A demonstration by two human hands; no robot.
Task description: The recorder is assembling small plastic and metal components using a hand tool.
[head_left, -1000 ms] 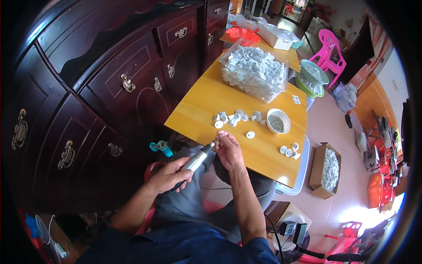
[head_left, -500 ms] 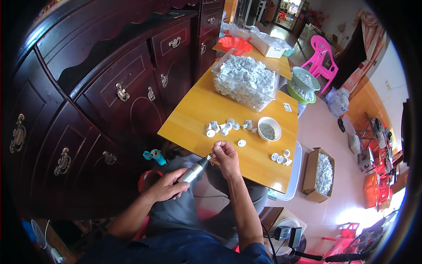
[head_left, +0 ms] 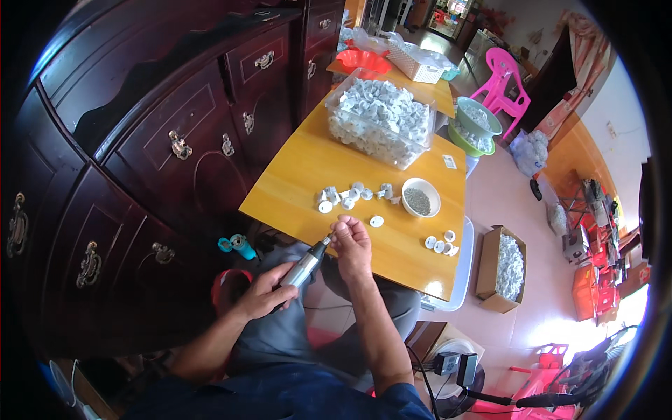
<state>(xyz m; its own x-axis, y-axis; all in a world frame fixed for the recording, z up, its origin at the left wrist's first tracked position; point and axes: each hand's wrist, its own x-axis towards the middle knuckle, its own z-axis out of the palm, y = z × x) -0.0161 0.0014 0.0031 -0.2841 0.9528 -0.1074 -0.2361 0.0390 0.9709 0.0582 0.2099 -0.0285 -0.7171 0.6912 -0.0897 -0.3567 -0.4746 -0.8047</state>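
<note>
Ample bare table edge (head_left: 404, 266) flanks the right fingers (head_left: 346, 233), pinched together, while left fingers (head_left: 282, 292) clamp the screwdriver (head_left: 302, 270).

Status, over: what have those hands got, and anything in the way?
Left hand gripping silver-and-black tool. Right hand at its tip, contents unclear. Loose white pieces on table beyond; no obstruction seen.

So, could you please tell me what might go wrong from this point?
The fingers of the right hand are close to the tip of the electric screwdriver, so a slip might nick them. The white bowl of small grey pieces stands uncovered, so a knock could spill them.
</note>
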